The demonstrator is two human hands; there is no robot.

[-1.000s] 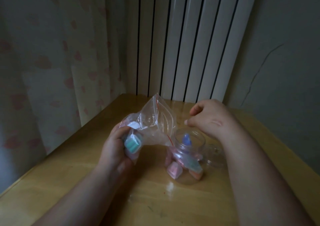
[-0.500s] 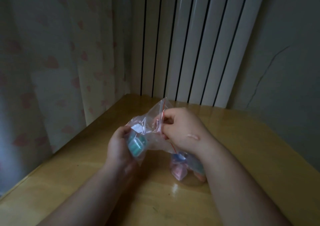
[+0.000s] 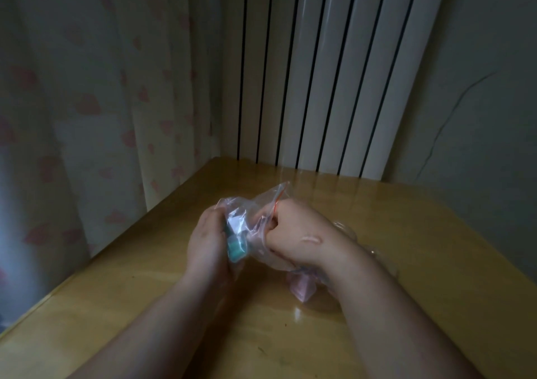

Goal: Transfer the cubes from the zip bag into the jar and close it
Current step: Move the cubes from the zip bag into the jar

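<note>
A clear zip bag with a red seal line hangs between my hands above the wooden table. My left hand grips the bag's lower end, where a teal cube shows through the plastic. My right hand has its fingers pushed into the bag's mouth; whether they hold a cube is hidden. The clear jar stands under my right wrist, mostly covered, with a pink cube visible inside. Its clear lid lies just right of my forearm.
A white ribbed radiator stands behind the table's far edge. A curtain with pink patterns hangs along the left side. A grey wall lies to the right. The table's left edge runs diagonally close to my left forearm.
My right hand came from above the jar leftward to the bag and has gone into its mouth. My left hand kept its hold on the bag.
</note>
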